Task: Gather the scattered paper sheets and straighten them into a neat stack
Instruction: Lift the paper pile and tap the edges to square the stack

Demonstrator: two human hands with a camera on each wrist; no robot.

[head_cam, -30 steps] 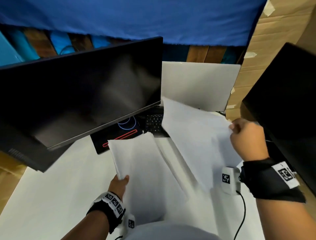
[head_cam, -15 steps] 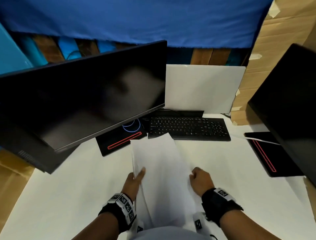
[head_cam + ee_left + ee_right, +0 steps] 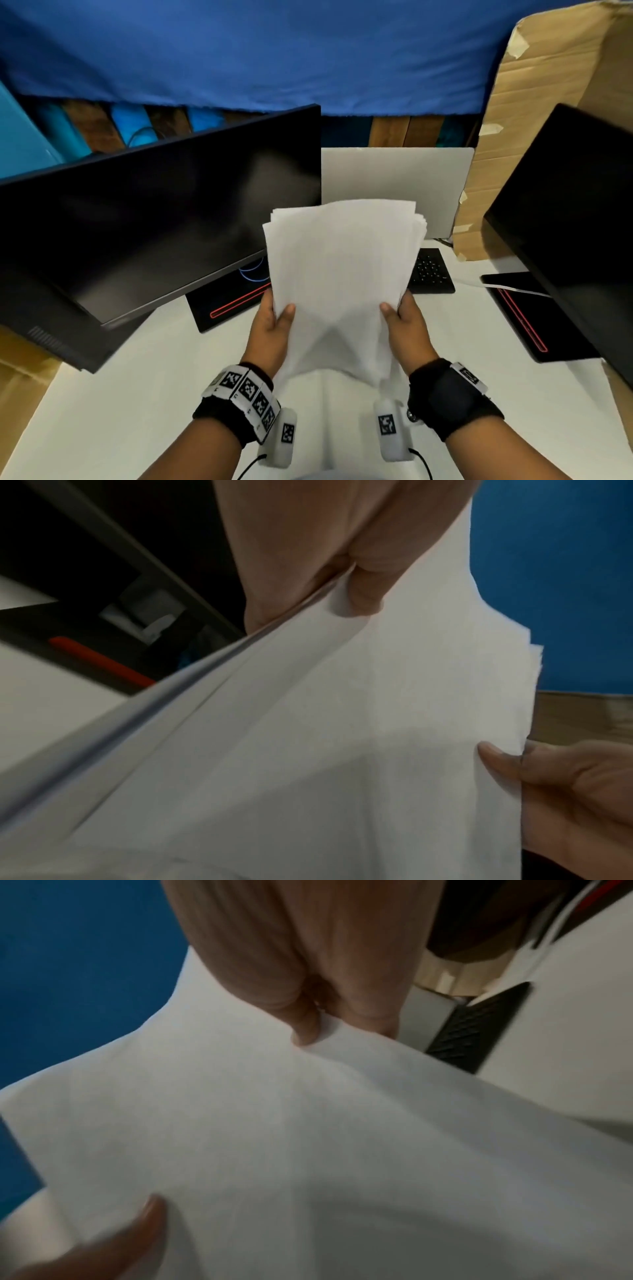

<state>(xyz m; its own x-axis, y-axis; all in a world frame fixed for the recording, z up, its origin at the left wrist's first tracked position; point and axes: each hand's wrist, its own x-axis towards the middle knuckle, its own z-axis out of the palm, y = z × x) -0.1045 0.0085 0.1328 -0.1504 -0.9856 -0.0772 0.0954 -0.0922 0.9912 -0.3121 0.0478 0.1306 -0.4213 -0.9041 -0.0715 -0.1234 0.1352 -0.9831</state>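
Observation:
A stack of white paper sheets [image 3: 342, 274] stands nearly upright above the white desk [image 3: 120, 394], its top edges slightly fanned and uneven. My left hand [image 3: 274, 325] pinches the stack's left edge, thumb on the near face. My right hand [image 3: 404, 325] pinches the right edge the same way. In the left wrist view the paper sheets [image 3: 342, 737] fill the frame, with my left thumb [image 3: 366, 588] pressed on them and the right hand [image 3: 565, 791] at the far edge. In the right wrist view my right thumb [image 3: 304, 1026] pinches the paper sheets [image 3: 308, 1137].
A dark monitor [image 3: 154, 222] stands at the left and another monitor [image 3: 575, 212] at the right, each on a black base with a red stripe. A black keyboard [image 3: 431, 270] lies behind the paper. A white board [image 3: 394, 178] and cardboard [image 3: 548, 102] stand further back.
My right hand brought its loose sheets over onto the ones in my left hand. Both hands then lifted the merged stack off the desk and tipped it upright.

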